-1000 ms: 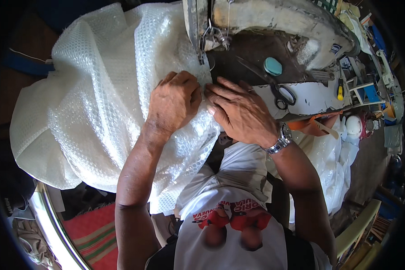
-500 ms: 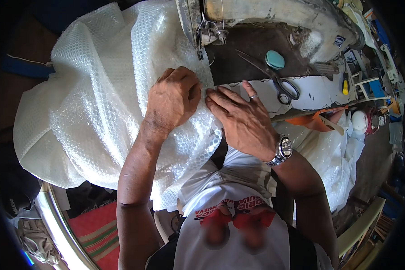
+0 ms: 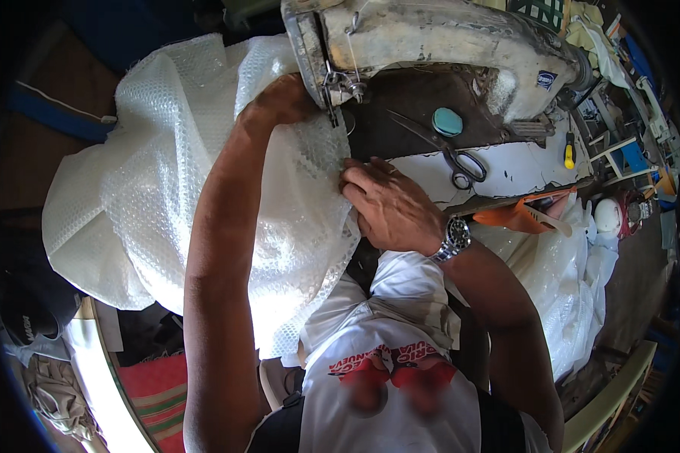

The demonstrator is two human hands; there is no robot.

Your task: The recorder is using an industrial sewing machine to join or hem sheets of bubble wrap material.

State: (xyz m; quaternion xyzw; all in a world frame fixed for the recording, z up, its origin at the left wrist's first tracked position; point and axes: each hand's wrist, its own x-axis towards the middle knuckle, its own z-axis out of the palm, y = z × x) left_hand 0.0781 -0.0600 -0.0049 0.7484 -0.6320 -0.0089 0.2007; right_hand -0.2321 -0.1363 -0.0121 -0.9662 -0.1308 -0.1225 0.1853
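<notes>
The left hand (image 3: pixel 279 102) lies on top of the white bubble wrap (image 3: pixel 196 189), reaching far forward beside the needle end of the old sewing machine (image 3: pixel 431 45); its fingers are hidden behind the machine head, so whether they are curled or flat cannot be told. The right hand (image 3: pixel 389 204) rests with fingers together and bent, pressing the edge of the wrap down just in front of the needle, a wristwatch (image 3: pixel 453 238) on its wrist. The wrap bulges away to the left of both hands and hangs over the table edge. Beyond the right hand's knuckles lie scissors (image 3: pixel 449 155) and a round teal lid (image 3: pixel 447 121).
</notes>
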